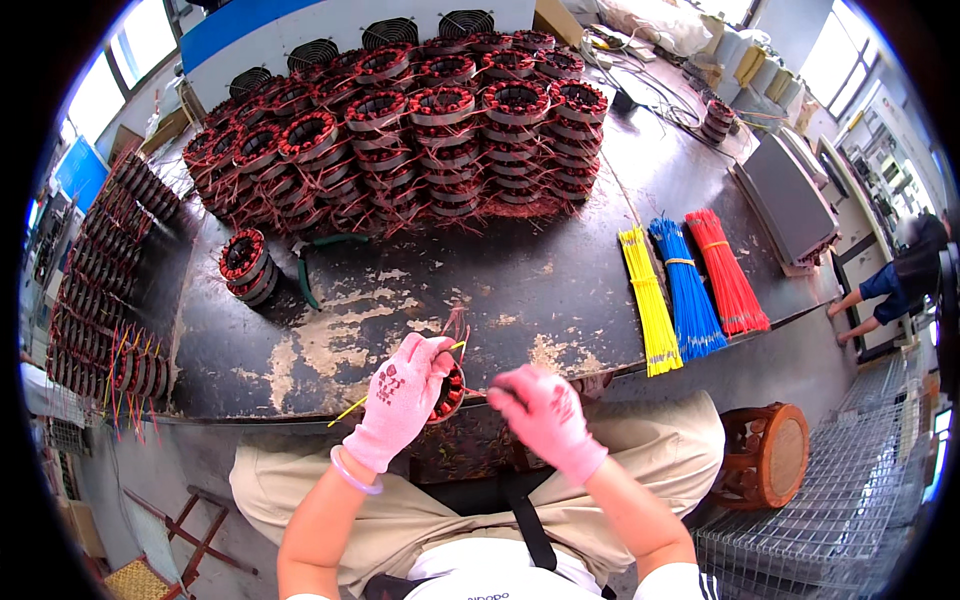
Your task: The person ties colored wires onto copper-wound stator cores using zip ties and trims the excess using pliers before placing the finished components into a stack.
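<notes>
My left hand, in a pink knit glove, is closed with a yellow wire running through its fingers. It rests over a motor stator with red windings at the table's front edge, partly hidden by the glove. Thin copper-red leads rise from the stator beyond my fingers. To the right, my right hand, also gloved in pink, is closed with its fingertips together. A thin red wire runs from the stator to those fingertips, which are dark and slightly blurred.
Tall stacks of wound stators cover the back of the dark table. A short stator stack and green-handled pliers sit left. Yellow, blue and red wire bundles lie right. A person is far right.
</notes>
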Demonstrator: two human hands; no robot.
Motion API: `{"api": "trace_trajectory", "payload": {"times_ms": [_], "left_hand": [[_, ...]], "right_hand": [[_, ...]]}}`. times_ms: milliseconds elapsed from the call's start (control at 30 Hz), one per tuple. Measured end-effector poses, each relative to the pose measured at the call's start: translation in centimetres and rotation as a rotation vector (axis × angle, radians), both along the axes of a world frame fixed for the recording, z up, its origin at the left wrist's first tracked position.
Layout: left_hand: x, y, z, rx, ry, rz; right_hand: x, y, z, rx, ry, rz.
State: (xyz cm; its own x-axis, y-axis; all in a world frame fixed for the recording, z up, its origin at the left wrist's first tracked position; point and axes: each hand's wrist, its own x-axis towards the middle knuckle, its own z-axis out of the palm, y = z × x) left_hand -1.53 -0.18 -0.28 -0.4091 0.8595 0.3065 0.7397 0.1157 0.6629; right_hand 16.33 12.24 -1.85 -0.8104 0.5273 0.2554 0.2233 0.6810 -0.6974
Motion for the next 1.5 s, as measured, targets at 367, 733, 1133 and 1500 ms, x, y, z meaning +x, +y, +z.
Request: {"api": "trace_trajectory", "payload": {"times_ms": [367,733,1133,1500], "left_hand": [[-0.1,1.4,-0.2,0.084,-0.152,-0.121],[-0.1,1.5,-1.6,0.108,-0.087,-0.045],[-0.3,1.2,-0.4,0.059,-0.007,-0.133],[0.9,1.4,0.8,-0.042,0.100,-0.077]], "right_hand": [[-7.8,6.9,-0.6,-1.173,-0.319,0.255],[-5.1,3.4,-0.9,-0.808,-0.139,0.167],[-2.0,1.5,1.9,-0.015,0.160,0.024],[-2.5,3.0,2.8,-0.299,0.007,0.128]]}}
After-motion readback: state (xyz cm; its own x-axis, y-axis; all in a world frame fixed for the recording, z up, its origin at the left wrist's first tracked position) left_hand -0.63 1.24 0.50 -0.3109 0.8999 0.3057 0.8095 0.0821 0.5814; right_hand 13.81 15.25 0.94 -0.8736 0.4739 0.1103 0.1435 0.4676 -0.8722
